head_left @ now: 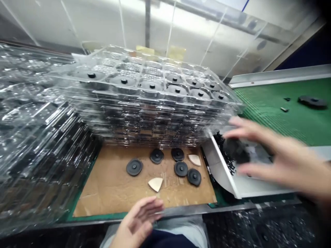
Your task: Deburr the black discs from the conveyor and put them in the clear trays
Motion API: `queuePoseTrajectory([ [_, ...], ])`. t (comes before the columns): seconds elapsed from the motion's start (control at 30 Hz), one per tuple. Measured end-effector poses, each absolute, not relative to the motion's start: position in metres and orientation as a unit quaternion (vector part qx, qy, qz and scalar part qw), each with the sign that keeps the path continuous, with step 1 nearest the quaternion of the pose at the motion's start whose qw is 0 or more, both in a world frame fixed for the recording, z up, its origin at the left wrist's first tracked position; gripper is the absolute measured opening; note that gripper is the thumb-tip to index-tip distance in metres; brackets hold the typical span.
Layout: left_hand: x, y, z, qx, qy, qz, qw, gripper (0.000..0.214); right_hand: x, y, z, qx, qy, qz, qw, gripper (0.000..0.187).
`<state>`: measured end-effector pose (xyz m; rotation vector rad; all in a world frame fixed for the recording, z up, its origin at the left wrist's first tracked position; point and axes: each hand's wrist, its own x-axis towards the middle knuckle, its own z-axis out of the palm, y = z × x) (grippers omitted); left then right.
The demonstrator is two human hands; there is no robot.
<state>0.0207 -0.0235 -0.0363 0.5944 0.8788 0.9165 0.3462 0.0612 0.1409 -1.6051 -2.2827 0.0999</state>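
Note:
My left hand (141, 220) is at the near edge of the bench, fingers slightly curled and apart, with nothing in it. On the brown cardboard (108, 193) beyond it lie several black rounded discs (134, 167) with small central hubs. Two cream triangular pieces (155, 184) lie among the discs. To the right, my right hand (269, 155) is smeared by motion above a white tray (248, 189). Between its thumb and fingers is a blurred black rounded part (236, 150). Small black pieces (221, 141) fill the tray's left side, partly hidden behind the hand.
A tall stack of clear plastic trays (160, 113) stands behind the cardboard, with black discs in its top pockets. More clear trays (33, 137) crowd the left. At right, a green conveyor belt (274, 93) carries a black part (312, 102) and small bits.

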Motion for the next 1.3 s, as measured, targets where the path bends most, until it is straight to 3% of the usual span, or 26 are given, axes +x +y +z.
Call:
queuePoseTrajectory([
  [0.03,0.029,-0.023,-0.036,0.235,0.363,0.436,0.789,0.051,0.315,0.043,0.119,-0.520,-0.830,0.075,0.189,0.070],
  [0.1,0.042,-0.024,-0.037,0.188,0.307,0.421,0.833,0.075,0.263,0.012,0.072,-0.431,-0.866,0.157,0.198,0.079],
  [0.2,0.043,-0.025,-0.041,0.171,0.294,0.383,0.859,0.088,0.215,-0.017,0.007,-0.391,-0.831,0.267,0.292,0.087],
  [0.3,0.020,-0.024,-0.040,0.128,0.335,0.354,0.864,0.078,0.197,-0.028,-0.039,-0.464,-0.770,0.300,0.319,0.092],
  [0.47,-0.017,-0.019,-0.028,0.022,0.352,0.429,0.832,0.054,0.186,-0.016,-0.092,-0.625,-0.702,0.195,0.282,0.044],
  [0.6,-0.024,-0.016,-0.025,0.007,0.360,0.495,0.791,0.048,0.177,-0.005,-0.119,-0.622,-0.708,0.181,0.282,0.029],
  [1.03,-0.009,-0.010,-0.030,-0.002,0.385,0.509,0.770,0.056,0.179,0.039,-0.105,-0.617,-0.682,0.234,0.315,0.030],
  [1.3,0.008,-0.009,-0.024,0.038,0.376,0.487,0.787,0.055,0.152,0.019,0.003,-0.528,-0.690,0.303,0.392,0.021],
])
